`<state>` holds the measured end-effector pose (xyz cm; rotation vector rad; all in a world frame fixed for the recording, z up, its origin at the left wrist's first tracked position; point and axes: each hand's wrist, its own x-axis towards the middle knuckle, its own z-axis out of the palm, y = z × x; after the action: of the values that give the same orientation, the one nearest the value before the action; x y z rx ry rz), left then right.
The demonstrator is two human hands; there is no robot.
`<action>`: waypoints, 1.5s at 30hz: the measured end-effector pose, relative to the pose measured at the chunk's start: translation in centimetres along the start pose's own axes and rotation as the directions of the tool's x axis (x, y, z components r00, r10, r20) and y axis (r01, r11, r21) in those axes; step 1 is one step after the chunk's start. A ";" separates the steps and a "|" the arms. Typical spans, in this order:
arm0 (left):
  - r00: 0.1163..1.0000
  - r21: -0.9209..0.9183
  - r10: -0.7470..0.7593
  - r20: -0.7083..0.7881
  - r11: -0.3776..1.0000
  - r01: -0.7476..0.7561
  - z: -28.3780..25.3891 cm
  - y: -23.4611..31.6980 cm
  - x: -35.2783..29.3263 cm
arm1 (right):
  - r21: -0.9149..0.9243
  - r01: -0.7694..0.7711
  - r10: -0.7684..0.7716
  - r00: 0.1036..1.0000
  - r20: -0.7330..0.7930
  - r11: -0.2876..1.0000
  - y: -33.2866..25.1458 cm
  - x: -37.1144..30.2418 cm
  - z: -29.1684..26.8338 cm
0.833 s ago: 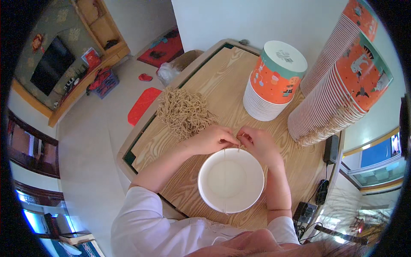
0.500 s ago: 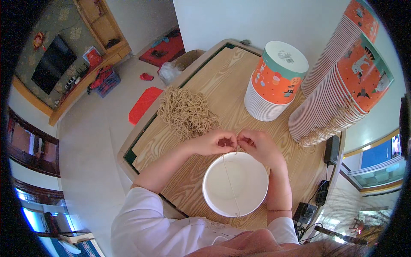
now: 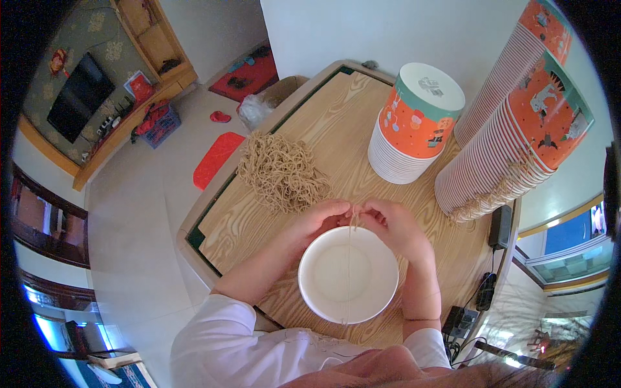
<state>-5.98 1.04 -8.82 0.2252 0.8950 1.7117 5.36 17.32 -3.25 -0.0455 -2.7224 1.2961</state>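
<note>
A white paper bucket point(image 3: 323, 304) stands mouth up before me on the wooden table. One thin tan cord point(image 3: 350, 275) crosses its mouth from the near rim to the far rim. Beyond the far rim, my left hand point(image 3: 325, 216) and my right hand point(image 3: 391, 223) meet with fingertips pinched together, the cord's end between them. A short strand dangles just below the fingertips. My left fingers curl behind the far rim and are partly hidden. Left of my hands lies a loose heap of tan cord point(image 3: 281, 171).
An upturned stack of orange and green paper buckets point(image 3: 414, 129) stands at the back. Taller stacks point(image 3: 498, 149) lean at the right, tan cords hanging from their rims. Black adapters point(image 3: 460, 320) and cables sit along the right edge. A red stool point(image 3: 217, 155) is beyond the left edge.
The bucket has shifted slightly left and toward the far side. My left hand has moved down around the far rim, and the cord now runs straighter across the mouth.
</note>
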 end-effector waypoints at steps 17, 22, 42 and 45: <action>0.951 0.728 0.261 0.166 0.618 -0.297 -0.3 1.7 1.0 | -0.237 -0.014 -0.028 0.985 -0.171 0.971 -1.5 -1.0 -0.3; 0.942 0.800 0.295 0.160 0.521 -0.299 0.2 2.1 0.8 | -0.252 -0.020 -0.024 0.985 -0.172 0.967 -1.5 -1.0 -0.3; 0.964 0.817 0.264 0.034 0.548 -0.179 1.3 2.2 0.1 | -0.240 -0.013 -0.016 0.993 -0.117 0.971 -1.5 -0.9 -0.2; 0.963 0.823 0.263 0.062 0.533 -0.199 1.4 2.2 0.1 | -0.215 -0.018 -0.008 0.993 -0.122 0.977 -1.7 -0.9 -0.3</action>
<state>-6.87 1.56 -6.43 0.9654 1.7644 1.3978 6.31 16.41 -1.79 -0.1476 -2.7450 0.9593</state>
